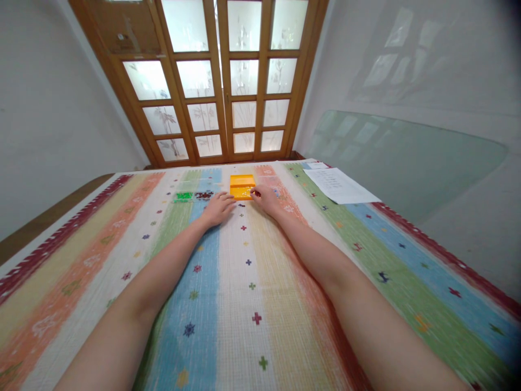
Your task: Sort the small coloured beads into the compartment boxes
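Note:
An open yellow box [233, 194] lies at the far middle of the table, its lid part [242, 179] away from me. Small white pieces [245, 191] are inside it. At the box's front left corner, my left hand [220, 208] rests with fingers extended, holding nothing that I can see. My right hand [265, 199] is at the right edge of the box, thumb and fingers pinched together. A dark speck shows at those fingertips, too small to name. Left of my left hand stand clear containers of small green pieces [184, 196] and dark red pieces [204, 195].
A striped, patterned tablecloth [240, 304] covers the table. Printed paper [340, 185] lies at the far right. Partly behind my right hand is a clear container [275, 191] with pale contents. Wooden doors with frosted panes [244, 76] stand beyond, with walls on both sides.

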`<state>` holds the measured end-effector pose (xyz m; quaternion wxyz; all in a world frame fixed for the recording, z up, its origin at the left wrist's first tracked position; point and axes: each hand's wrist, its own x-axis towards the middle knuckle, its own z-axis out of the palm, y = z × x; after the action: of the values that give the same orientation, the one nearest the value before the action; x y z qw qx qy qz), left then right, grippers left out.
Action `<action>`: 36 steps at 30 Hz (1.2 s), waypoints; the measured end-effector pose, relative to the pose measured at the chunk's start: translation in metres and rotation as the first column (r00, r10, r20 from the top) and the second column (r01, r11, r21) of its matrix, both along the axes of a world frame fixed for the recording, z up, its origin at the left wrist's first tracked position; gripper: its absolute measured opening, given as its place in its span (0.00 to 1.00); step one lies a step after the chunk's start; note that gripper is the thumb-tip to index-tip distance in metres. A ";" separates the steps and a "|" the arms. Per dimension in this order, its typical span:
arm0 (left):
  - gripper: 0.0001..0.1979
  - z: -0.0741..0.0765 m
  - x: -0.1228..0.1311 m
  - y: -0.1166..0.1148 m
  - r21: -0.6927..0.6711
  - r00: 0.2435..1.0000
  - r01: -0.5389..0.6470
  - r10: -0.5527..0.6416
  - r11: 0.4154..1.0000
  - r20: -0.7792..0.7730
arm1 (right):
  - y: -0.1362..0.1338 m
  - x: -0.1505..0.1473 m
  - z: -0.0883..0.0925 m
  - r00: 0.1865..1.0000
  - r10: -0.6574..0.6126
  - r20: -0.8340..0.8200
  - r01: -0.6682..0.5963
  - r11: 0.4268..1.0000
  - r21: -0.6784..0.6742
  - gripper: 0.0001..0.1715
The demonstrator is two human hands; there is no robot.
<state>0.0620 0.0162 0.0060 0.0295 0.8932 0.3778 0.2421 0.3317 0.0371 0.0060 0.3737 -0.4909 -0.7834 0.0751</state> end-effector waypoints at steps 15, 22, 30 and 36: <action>0.24 -0.003 0.029 -0.026 -0.052 0.965 0.171 -0.178 0.984 -0.192 | 0.024 0.041 -0.011 0.915 -0.401 -0.050 0.403 0.915 0.033 0.11; 0.24 0.001 0.030 -0.027 -0.050 0.977 0.157 -0.163 0.986 -0.135 | 0.027 0.041 -0.017 0.884 -0.464 -0.057 0.466 0.885 0.026 0.12; 0.25 0.001 0.027 -0.026 -0.046 0.985 0.150 -0.154 0.988 -0.085 | 0.030 0.047 -0.017 0.831 -0.555 -0.044 0.554 0.832 -0.022 0.15; 0.27 0.000 0.020 -0.016 -0.006 0.995 0.097 -0.097 0.995 -0.016 | 0.027 0.047 -0.014 0.835 -0.548 -0.047 0.546 0.837 -0.044 0.16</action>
<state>0.0820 -0.0001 0.0062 0.0404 0.9124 0.3349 0.2318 0.3790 0.0639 -0.0077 0.3947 -0.6971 -0.5985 -0.0092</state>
